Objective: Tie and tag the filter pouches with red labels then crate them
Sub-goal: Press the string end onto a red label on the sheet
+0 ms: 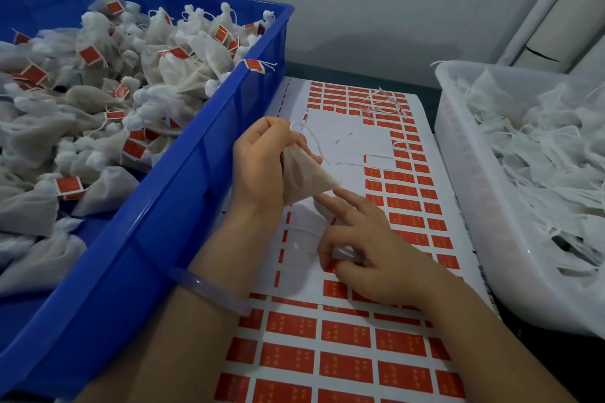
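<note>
Head view, the only one. My left hand [262,170] is over the middle of the desk [422,98], just beside the blue crate [196,173], fingers clenched round a filter pouch [306,178]. The grip is at the gathered neck, and the filled body fans out below toward my right hand [373,255]. The pouch's string [316,141] trails loose over the label sheet [360,127]. No red tag shows on this one, so I judge it's at the tagging step.

Right hand is low on the label sheet. Index finger [340,203] is straight, pointing at the pouch's lower corner, touching or just short, can't tell. Thumb and other fingers are curled down on the sheet, likely picking at a label. Can't tell if anything is actually pinched.

Blue crate sits along the desk's left edge, heaped with tagged pouches [98,101]. White tub [458,193] is at the right edge, full of untagged pouches [537,154]. Spare strings [383,105] lie at the sheet's far end.

Handling, my guess: the pouch is light and soft, thin fabric with loose fill that shifts under a squeeze. Hold it at the neck, not the belly. The string is thin and slippery, so pinch it close to the neck. Labels are probably sticky and flimsy, so take them by an edge.
</note>
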A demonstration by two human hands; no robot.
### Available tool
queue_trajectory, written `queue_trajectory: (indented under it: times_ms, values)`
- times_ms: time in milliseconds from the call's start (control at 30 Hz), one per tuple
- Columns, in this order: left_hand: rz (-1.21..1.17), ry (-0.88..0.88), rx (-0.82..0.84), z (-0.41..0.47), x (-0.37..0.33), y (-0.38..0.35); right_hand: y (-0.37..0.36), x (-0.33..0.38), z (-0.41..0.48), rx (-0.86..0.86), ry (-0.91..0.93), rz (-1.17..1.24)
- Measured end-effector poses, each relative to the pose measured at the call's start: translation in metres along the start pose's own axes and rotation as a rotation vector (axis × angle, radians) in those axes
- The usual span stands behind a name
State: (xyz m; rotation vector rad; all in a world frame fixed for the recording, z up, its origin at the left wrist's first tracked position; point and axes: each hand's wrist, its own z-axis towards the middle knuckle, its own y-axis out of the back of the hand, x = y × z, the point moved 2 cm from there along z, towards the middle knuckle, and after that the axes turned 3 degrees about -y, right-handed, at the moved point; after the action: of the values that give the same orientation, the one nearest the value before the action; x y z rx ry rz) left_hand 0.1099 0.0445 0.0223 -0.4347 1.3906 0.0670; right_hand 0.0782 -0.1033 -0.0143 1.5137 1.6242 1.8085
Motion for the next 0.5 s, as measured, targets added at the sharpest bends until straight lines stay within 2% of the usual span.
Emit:
queue_trajectory:
  times_ms: [267, 500]
  values:
    - [-0.012, 0.011, -0.006, 0.0003, 0.0008, -0.0004, -0.0001, -0.0018, -0.0052, -0.058, 0.036, 0.116]
    - [0.008, 0.008, 0.002, 0.0008, 0.0009, 0.0009, 0.002, -0.0071, -0.0069, -0.133, 0.06, 0.12]
